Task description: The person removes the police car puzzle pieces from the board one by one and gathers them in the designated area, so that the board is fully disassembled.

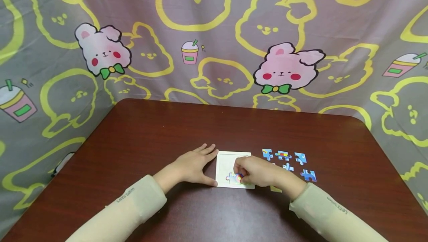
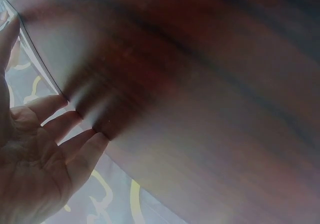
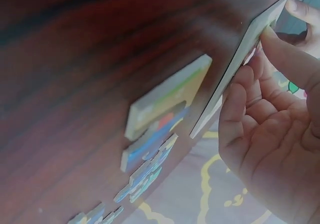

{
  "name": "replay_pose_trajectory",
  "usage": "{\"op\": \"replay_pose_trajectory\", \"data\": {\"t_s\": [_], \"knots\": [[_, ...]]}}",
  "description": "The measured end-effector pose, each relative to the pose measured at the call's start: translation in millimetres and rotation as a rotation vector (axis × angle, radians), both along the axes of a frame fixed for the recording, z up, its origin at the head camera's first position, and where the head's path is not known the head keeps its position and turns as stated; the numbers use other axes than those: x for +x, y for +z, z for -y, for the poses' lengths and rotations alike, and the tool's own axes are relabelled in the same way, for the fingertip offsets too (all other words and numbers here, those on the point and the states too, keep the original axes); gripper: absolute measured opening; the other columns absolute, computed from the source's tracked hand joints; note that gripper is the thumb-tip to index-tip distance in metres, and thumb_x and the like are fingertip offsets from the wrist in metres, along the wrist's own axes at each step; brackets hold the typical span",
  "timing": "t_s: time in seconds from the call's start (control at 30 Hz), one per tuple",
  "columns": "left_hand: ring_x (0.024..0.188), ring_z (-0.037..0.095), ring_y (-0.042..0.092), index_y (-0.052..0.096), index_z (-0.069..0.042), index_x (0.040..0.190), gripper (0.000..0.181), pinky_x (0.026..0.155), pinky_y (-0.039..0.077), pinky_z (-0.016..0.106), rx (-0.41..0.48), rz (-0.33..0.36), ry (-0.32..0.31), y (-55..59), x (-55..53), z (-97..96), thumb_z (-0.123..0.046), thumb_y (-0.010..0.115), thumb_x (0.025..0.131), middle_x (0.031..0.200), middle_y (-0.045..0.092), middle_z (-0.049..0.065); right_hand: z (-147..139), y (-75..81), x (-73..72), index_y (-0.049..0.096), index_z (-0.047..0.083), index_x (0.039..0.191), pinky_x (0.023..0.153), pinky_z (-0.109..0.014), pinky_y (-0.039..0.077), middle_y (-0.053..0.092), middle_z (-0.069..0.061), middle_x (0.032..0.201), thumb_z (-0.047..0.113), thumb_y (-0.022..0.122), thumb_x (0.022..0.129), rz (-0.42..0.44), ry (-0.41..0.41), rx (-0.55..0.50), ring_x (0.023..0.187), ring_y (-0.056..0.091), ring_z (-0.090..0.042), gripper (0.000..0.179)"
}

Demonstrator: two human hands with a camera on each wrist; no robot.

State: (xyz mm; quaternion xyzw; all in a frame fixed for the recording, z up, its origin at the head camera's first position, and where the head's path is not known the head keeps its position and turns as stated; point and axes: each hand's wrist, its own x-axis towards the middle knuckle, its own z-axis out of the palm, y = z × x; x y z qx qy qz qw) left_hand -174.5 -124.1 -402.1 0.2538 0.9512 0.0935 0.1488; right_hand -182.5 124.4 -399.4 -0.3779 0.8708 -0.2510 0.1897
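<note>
A white puzzle tray (image 1: 224,164) with a raised rim lies flat on the table. My left hand (image 1: 194,166) rests beside its left edge, fingers spread, with the thumb and a fingertip right at the rim. Over the tray's lower right part, my right hand (image 1: 257,171) pinches a colourful jigsaw piece (image 1: 231,178) between thumb and curled fingers, low in the frame. The hand covers the right side of that piece. In the right wrist view the thumb and fingers meet at the tray's surface (image 3: 235,66).
Several loose blue jigsaw pieces (image 1: 308,175) lie right of the tray, some partly behind the right hand and forearm. A yellow-and-green piece (image 3: 170,96) lies close to the tray's right edge. Beyond the dark wooden table (image 1: 167,126) hangs a patterned curtain (image 1: 214,41).
</note>
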Motion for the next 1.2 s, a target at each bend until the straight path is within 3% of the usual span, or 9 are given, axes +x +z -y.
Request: {"op": "replay_pose_trajectory", "data": {"t_s": [0.3, 0.83, 1.2], "knots": [[0.153, 0.031, 0.023, 0.035, -0.014, 0.155, 0.104, 0.118, 0.033, 0.047, 0.002, -0.009, -0.009, -1.7, -0.3, -0.3, -0.067, 0.074, 0.074, 0.165, 0.026, 0.006, -3.4, -2.2, 0.8, 0.061, 0.008, 0.095, 0.06, -0.019, 0.042, 0.052, 0.007, 0.071, -0.001, 0.073, 0.084, 0.019, 0.0, -0.06, 0.063, 0.045, 0.0, 0.019], [0.153, 0.031, 0.024, 0.035, -0.014, 0.155, 0.104, 0.118, 0.033, 0.046, -0.008, -0.014, -0.004, -2.5, -1.6, 0.2, -0.066, 0.074, 0.074, 0.165, 0.027, 0.006, -0.5, -4.3, -2.1, 0.062, 0.01, 0.084, 0.061, -0.019, 0.047, 0.06, 0.007, 0.073, 0.002, 0.072, 0.087, 0.16, -0.047, -0.183, 0.067, 0.053, -0.002, 0.014], [0.153, 0.031, 0.024, 0.036, -0.015, 0.155, 0.103, 0.118, 0.033, 0.046, -0.007, -0.015, -0.006, -2.7, -1.2, 0.3, -0.066, 0.074, 0.075, 0.165, 0.027, 0.006, -1.8, -0.2, 0.5, 0.063, 0.008, 0.084, 0.061, -0.019, 0.047, 0.064, 0.003, 0.074, -0.002, 0.071, 0.086, 0.184, -0.041, -0.241, 0.067, 0.054, -0.001, 0.012]]}}
